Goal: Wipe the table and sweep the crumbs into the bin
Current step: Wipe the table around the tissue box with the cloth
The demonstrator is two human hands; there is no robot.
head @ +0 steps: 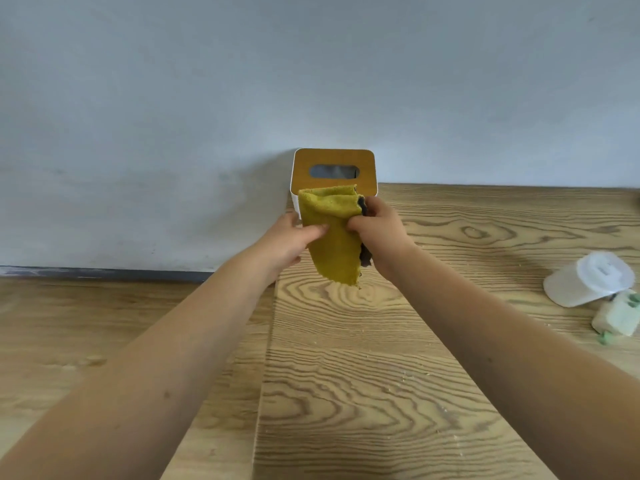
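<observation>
Our left hand [289, 239] and right hand [379, 233] each pinch the yellow-green cloth [330, 233], lifted above the wooden table [381, 375] before the white bin [333, 171] with its slotted wooden lid. The cloth hides the bin's front; its dark reverse barely shows. Pale crumbs [408, 375] dot the tabletop. A translucent lidded container [588, 280] and a blurred green-white object [618, 315] lie far right. Behind: grey wall [311, 64], wood floor [104, 323].

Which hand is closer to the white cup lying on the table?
Right. The right hand holds the yellow cloth left of the white cup. The left hand grips the cloth's other side, farther away.
</observation>
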